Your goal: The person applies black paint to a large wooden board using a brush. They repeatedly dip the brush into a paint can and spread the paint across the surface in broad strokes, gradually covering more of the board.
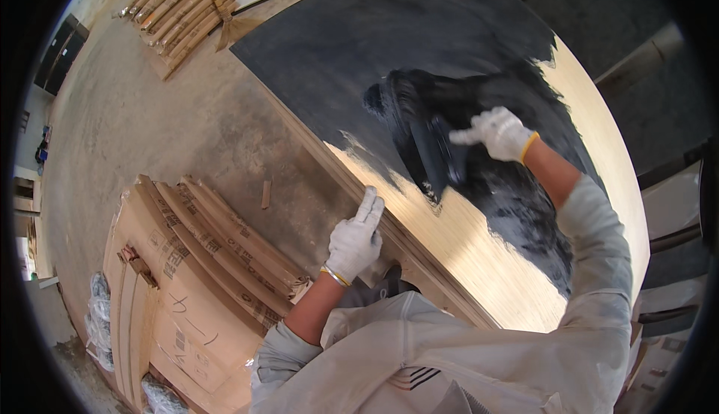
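A large flat panel (449,227) of pale wood lies in front of me, much of its top covered with a black coating (329,55). Wetter, glossier black streaks run across its middle. My right hand (496,132), in a white glove with a yellow cuff, is over the black area, closed around a dark, flat spreading tool (443,152). That tool is blurred and blends into the coating, so its exact kind is unclear. My left hand (355,240), also gloved in white, hovers beside the panel's near left edge, fingers stretched out and holding nothing.
Brown cardboard packages (202,264) stand stacked at the lower left, with clear plastic wrap (99,320) beside them. More long wrapped packages (180,13) lie at the far left on the concrete floor (172,114). Beneath the painted sheet, several panel edges (314,148) show as a stack.
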Tool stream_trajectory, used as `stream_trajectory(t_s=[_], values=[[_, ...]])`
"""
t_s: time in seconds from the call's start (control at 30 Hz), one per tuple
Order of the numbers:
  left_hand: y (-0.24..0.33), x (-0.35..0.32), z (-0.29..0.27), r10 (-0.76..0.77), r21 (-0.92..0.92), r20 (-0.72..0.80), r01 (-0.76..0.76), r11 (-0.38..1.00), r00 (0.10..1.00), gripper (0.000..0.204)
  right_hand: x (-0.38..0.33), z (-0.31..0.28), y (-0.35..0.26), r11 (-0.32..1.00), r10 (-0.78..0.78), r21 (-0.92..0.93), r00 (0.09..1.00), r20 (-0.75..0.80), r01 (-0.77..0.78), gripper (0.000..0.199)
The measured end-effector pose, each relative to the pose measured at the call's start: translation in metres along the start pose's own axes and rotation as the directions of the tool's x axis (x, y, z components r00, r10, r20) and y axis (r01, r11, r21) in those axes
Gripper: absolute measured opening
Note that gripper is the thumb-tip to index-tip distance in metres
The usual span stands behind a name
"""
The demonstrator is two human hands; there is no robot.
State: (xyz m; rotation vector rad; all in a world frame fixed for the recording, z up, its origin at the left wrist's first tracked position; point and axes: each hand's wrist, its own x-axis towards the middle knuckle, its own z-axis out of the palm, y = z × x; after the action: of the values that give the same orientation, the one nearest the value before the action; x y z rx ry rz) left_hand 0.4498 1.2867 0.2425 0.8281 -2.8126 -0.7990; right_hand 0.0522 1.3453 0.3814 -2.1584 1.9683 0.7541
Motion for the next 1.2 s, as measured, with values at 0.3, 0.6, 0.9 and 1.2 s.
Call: stream_trajectory(t_s=[0.3,0.6,0.9,1.2], values=[[0.001,-0.005,0.010,-0.023,0.007,-0.022,0.023,1.000,0.999,0.084,-0.074,0.020,-0.018,0.995,-0.098,0.027,0.994,0.043,0.096,0.062],[-0.008,-0.004,0.009,0.053,0.037,-0.060,-0.050,0.998,0.997,0.084,-0.093,0.024,-0.062,0.989,-0.141,-0.058,0.989,-0.031,0.139,0.058],[-0.005,-0.001,-0.002,0.096,0.113,0.001,-0.096,0.989,0.995,0.082,-0.097,0.035,-0.017,0.974,0.226,0.019,0.973,0.041,-0.227,0.066],[-0.018,0.001,-0.008,0.144,0.037,0.035,-0.145,0.989,0.989,0.081,-0.138,0.045,-0.079,0.939,0.249,0.199,0.953,0.175,-0.282,0.069]])
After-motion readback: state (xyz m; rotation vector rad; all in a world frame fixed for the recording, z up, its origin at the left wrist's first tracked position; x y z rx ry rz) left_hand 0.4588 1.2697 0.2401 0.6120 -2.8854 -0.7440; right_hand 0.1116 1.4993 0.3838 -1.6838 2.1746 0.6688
